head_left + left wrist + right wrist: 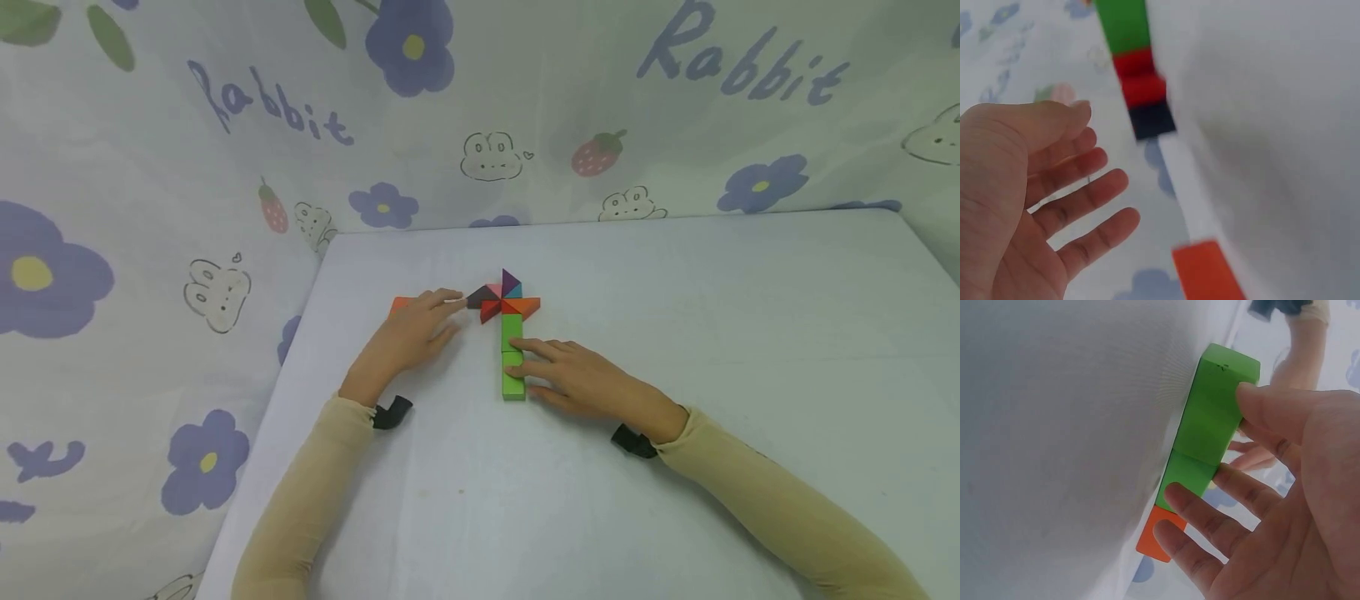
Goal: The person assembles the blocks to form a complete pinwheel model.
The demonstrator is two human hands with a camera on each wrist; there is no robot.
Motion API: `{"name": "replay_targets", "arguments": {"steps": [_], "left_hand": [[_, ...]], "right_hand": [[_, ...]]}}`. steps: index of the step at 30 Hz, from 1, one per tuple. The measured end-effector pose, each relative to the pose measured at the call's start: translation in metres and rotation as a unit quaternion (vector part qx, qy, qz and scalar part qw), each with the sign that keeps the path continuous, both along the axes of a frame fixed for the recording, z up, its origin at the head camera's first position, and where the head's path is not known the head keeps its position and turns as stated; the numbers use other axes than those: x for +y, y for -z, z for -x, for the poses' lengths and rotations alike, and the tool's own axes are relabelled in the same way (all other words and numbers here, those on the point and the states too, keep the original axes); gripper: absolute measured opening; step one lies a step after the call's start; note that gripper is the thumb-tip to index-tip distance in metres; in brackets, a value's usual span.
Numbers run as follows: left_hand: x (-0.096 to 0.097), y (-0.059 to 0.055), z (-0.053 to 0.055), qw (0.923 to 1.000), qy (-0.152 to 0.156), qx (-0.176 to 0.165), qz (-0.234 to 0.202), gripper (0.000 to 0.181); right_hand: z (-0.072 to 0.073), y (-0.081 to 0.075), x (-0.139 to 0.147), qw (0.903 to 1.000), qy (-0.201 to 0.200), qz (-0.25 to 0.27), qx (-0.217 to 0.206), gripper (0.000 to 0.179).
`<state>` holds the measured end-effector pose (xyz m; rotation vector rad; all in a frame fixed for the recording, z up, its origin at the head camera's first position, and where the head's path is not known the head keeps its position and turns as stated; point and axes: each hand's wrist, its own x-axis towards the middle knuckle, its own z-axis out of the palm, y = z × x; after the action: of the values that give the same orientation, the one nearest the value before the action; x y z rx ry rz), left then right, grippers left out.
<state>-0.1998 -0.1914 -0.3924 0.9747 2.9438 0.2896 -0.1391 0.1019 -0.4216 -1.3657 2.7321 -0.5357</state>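
Note:
Several coloured triangular blocks lie like a pinwheel on the white table: purple, blue, pink, black, red and orange. Below them, two green blocks stand end to end in a straight line. My right hand touches these green blocks with its thumb and extended fingers, from the right side. Left of the pinwheel, my left hand holds nothing, its fingers spread and loosely bent close to the black block. Partly hidden behind that hand is a separate orange block.
A white cloth covers the table, whose far edge meets a curtain printed with flowers and rabbits. Black wrist devices sit at both sleeve cuffs.

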Motion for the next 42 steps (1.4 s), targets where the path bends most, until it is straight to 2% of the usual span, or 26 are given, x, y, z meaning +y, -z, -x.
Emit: {"name": "replay_targets", "arguments": {"steps": [4, 7, 10, 13, 16, 22, 30, 38, 42], "left_hand": [[-0.034, -0.005, 0.011, 0.9978, -0.059, 0.002, -0.032, 0.039], [-0.058, -0.006, 0.017, 0.9942, -0.095, -0.025, -0.043, 0.034], [-0.074, -0.006, 0.021, 0.9916, -0.104, -0.06, -0.05, 0.031], [-0.082, -0.006, 0.025, 0.9901, -0.092, -0.086, -0.062, 0.03], [-0.082, -0.006, 0.026, 0.9887, -0.086, -0.099, -0.073, 0.03], [-0.071, -0.006, 0.026, 0.9893, -0.077, -0.109, -0.059, 0.031], [-0.06, -0.005, 0.019, 0.991, -0.052, -0.116, -0.042, 0.031], [-0.054, -0.011, 0.012, 0.9876, -0.06, -0.143, -0.019, 0.026], [-0.045, -0.011, 0.01, 0.9884, -0.048, -0.144, -0.012, 0.027]], "right_hand": [[0.0, 0.0, 0.0, 1.0, -0.001, -0.001, -0.002, 0.041], [0.0, 0.001, -0.001, 1.0, -0.001, 0.001, -0.001, 0.04], [0.0, 0.002, 0.0, 1.0, 0.0, 0.004, 0.002, 0.04], [-0.001, 0.002, 0.001, 1.0, 0.0, 0.006, 0.006, 0.039], [-0.001, 0.002, 0.001, 0.9999, 0.0, 0.008, 0.009, 0.039], [0.0, 0.003, 0.0, 0.9998, -0.005, 0.009, 0.017, 0.04], [-0.001, 0.004, -0.001, 0.9999, -0.003, 0.006, 0.011, 0.04], [-0.002, 0.002, -0.001, 0.9999, -0.001, 0.003, 0.01, 0.041], [-0.002, 0.001, -0.001, 0.9999, 0.001, -0.001, 0.013, 0.041]]}}
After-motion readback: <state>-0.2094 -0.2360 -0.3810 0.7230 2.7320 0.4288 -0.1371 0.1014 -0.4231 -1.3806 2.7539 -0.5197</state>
